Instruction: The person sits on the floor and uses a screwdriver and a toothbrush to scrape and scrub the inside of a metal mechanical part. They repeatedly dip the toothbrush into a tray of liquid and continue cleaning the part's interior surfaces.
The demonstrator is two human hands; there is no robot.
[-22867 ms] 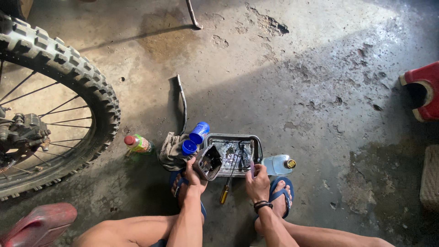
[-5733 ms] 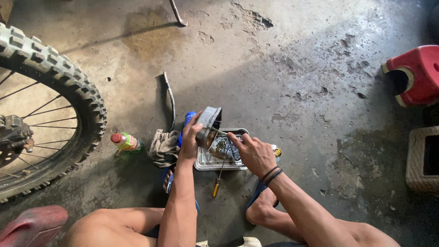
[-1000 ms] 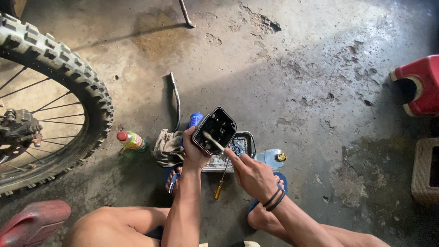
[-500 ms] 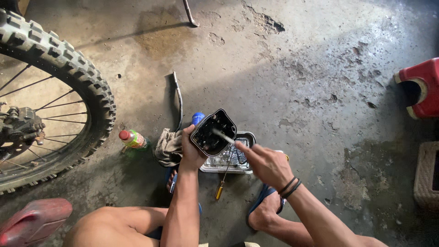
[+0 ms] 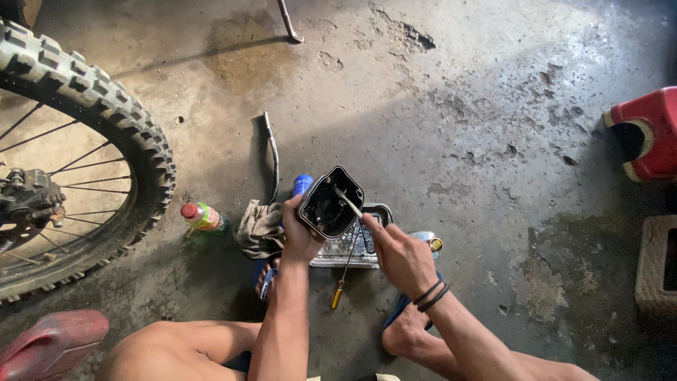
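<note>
My left hand (image 5: pixel 296 233) holds a black, hollow engine cover (image 5: pixel 330 202) tilted up over a metal tray (image 5: pixel 352 247). My right hand (image 5: pixel 395 250) grips a thin white-handled brush or tool (image 5: pixel 348 202), whose tip reaches into the cover's open side. A screwdriver with a yellow handle (image 5: pixel 338 289) lies on the floor below the tray. A dirty rag (image 5: pixel 259 229) lies just left of my left hand, with a blue can (image 5: pixel 302 185) behind it.
A knobby motorcycle wheel (image 5: pixel 106 141) fills the left side. A small bottle with a red cap (image 5: pixel 201 216) lies near it. A curved metal lever (image 5: pixel 271 152) lies on the concrete. A red stool (image 5: pixel 645 134) stands at the right edge.
The tool tip has stayed working inside the cover while my right hand drew slightly back. The cover remains raised over the tray in my left hand.
</note>
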